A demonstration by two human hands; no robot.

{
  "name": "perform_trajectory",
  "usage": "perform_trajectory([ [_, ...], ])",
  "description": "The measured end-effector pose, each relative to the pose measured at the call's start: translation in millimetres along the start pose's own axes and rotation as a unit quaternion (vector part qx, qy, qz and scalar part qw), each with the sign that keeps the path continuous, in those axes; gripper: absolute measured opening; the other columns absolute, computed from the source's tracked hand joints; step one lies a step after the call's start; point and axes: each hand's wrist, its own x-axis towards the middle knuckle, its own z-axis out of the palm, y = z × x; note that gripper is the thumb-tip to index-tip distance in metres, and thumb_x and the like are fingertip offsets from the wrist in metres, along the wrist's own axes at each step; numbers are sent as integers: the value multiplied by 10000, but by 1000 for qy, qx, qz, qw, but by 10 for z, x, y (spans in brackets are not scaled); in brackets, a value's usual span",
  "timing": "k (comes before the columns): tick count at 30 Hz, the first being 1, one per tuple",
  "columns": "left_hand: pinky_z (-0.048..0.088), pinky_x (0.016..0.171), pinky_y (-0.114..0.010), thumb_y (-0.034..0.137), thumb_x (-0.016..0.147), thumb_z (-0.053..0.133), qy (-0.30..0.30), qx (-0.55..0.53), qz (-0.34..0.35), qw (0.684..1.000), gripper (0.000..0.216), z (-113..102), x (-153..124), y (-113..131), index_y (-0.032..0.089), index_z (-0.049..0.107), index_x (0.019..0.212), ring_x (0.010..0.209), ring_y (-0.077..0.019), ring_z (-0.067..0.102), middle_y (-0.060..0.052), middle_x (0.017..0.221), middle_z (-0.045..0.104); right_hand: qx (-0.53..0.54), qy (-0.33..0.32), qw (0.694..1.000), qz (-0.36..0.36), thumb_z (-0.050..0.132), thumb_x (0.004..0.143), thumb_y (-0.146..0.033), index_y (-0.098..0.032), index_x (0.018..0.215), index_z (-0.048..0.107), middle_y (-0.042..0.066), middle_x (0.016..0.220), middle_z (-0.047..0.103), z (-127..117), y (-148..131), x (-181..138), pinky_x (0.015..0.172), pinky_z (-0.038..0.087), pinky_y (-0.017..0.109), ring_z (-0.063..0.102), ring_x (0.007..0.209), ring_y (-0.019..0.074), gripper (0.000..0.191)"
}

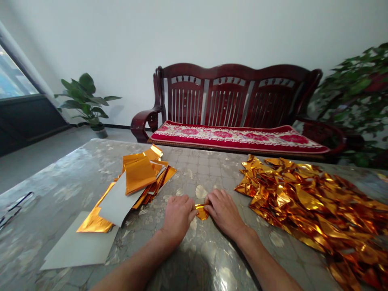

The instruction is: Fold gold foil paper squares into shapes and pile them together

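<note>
A small piece of gold foil paper (pixel 202 212), partly folded, lies between my two hands just above the patterned tabletop. My left hand (pixel 179 214) pinches its left edge, fingers curled together. On the other side my right hand (pixel 223 211) grips the right edge between thumb and fingers. The fingertips cover both ends of the paper. Left of my hands is a loose stack of gold foil sheets (pixel 140 176), some showing their pale backs. To the right spreads a large heap of folded gold foil pieces (pixel 303 202).
Pale sheets (pixel 81 246) lie at the table's near left. Eyeglasses (pixel 15 210) rest at the far left edge. Beyond the table (pixel 200 161) stands a dark wooden bench (pixel 230 101) with a red floral cushion (pixel 242 137). Potted plants (pixel 87 99) flank it.
</note>
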Motion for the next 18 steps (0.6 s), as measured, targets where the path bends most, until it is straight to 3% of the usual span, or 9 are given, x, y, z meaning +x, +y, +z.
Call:
perform_trajectory([
  [5,400,792,-335,353,887,647,-19,5,-44,999,243,-31,48,18,223,602,1088,969,-240,615,-52,1056,639,-23,-14,1000,-3,661,879,-228,-219,886,590,40,949,612,-12,-7,3,772,377,343,519,900,225,72],
  [11,400,774,-317,377,876,643,-40,-3,-40,998,195,-87,62,-7,203,621,961,932,-234,608,-59,994,639,-19,-20,1000,-11,652,878,-210,-226,857,587,35,928,613,-33,-21,-5,762,362,336,518,887,219,70],
  [18,359,671,-258,254,829,659,7,-149,-59,987,94,62,64,-84,201,594,786,765,-173,583,4,763,633,48,-13,999,-20,622,899,-204,-212,855,580,18,889,619,-9,45,-16,751,369,305,517,877,199,62],
])
